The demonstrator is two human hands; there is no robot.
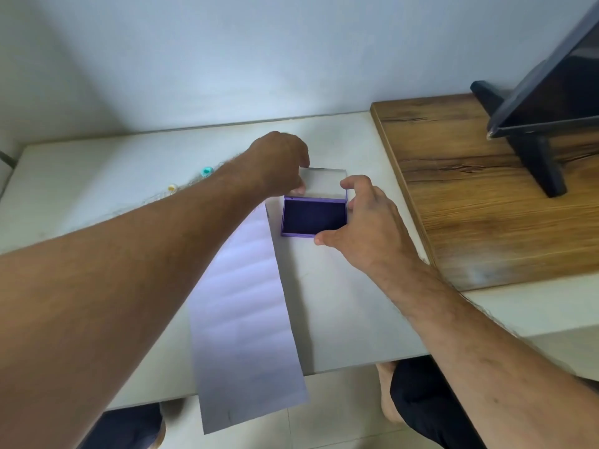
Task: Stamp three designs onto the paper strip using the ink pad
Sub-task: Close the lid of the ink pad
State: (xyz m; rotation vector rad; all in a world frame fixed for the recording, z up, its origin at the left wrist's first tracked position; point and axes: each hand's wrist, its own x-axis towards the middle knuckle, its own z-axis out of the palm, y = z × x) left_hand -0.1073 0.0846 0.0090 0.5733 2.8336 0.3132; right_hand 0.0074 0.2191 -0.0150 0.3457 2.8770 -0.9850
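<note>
A purple ink pad (313, 217) lies open on the white table (97, 189), its dark pad showing. Its clear lid (325, 183) is folded back behind it. My left hand (280, 163) pinches the lid's left edge. My right hand (366, 218) grips the ink pad's right side, thumb at the front corner and fingers at the back corner. A long white paper strip (243, 306) runs from beside the pad toward me and hangs over the table's front edge. Two small stamps, a teal stamp (206, 171) and a yellow stamp (172, 187), sit far left behind my left forearm.
A wooden board (486, 196) lies on the table's right side, carrying a dark screen on a black stand (531, 147). A pale wall closes the back. My knees and bare foot (389, 393) show below the table's front edge.
</note>
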